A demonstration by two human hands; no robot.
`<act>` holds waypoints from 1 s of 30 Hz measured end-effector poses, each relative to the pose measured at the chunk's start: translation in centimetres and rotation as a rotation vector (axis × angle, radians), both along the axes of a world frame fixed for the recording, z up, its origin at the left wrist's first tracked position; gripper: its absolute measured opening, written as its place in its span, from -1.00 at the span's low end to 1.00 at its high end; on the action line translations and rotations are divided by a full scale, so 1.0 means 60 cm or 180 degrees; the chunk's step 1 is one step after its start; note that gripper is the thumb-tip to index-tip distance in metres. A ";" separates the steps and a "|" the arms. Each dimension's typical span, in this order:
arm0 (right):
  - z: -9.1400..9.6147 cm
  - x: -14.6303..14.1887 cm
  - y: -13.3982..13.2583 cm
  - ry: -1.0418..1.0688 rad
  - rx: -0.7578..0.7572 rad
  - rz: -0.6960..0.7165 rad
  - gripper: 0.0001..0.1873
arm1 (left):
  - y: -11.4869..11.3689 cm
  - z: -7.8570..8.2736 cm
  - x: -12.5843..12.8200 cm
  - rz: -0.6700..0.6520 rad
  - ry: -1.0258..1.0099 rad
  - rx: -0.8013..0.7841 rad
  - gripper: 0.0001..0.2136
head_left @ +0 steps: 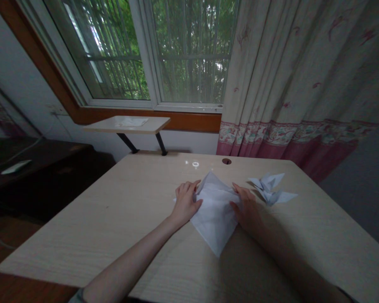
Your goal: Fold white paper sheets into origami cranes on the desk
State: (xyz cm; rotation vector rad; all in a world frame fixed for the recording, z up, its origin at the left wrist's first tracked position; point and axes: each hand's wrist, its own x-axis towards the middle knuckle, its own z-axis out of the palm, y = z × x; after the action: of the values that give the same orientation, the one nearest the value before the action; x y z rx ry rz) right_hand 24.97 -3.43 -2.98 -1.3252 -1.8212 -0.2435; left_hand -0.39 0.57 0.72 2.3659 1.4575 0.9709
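A white sheet of paper [215,214], partly folded into a diamond shape, lies on the desk with one corner pointing toward me. My left hand [186,202] grips its left edge, thumb on top and fingers curled at the side. On the opposite edge, my right hand [244,206] holds the paper in the same way, its thumb over the sheet. The far corner rises slightly between the two hands. Just right of my right hand sit folded paper cranes [269,188], close together on the desk.
The pale wooden desk [113,219] has a round cable hole [226,161] near its back edge. A raised shelf [158,123] stands at the back left, bearing white papers [131,121]. Behind are a window and a long curtain [271,84]. A dark table [44,168] is at left.
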 end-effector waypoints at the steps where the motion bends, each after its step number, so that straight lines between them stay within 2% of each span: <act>1: 0.001 -0.001 -0.001 0.0012 -0.0008 -0.0003 -0.43 | -0.001 0.001 0.000 0.0002 0.0009 0.0018 -0.51; 6: 0.014 -0.001 -0.010 0.0090 -0.0049 0.0042 -0.48 | -0.003 -0.001 -0.002 -0.0101 -0.0252 0.0269 -0.68; 10: 0.033 0.000 -0.020 0.0115 0.0039 0.0204 -0.55 | -0.005 0.001 -0.008 -0.0404 -0.0465 0.0185 -0.73; 14: 0.047 0.002 -0.027 0.0084 0.0096 0.0392 -0.58 | -0.010 0.010 -0.011 -0.0665 -0.0711 0.0044 -0.66; 18: 0.049 0.003 -0.032 0.0182 0.0074 0.0481 -0.55 | -0.015 0.016 -0.010 -0.0737 -0.0927 -0.0018 -0.56; 22: 0.046 0.002 -0.037 0.0225 -0.0119 0.0645 -0.54 | -0.018 0.015 -0.009 -0.0726 -0.0973 -0.0006 -0.51; 30: 0.035 0.006 -0.035 0.0267 -0.0113 0.0950 -0.60 | -0.022 0.012 -0.007 -0.0675 -0.1166 -0.0024 -0.48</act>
State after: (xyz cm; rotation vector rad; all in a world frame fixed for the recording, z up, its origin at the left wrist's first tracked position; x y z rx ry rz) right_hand 25.33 -5.52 -0.88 -1.0528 -1.9294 0.0047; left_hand -0.79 -0.76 1.45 2.1358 1.0511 1.2534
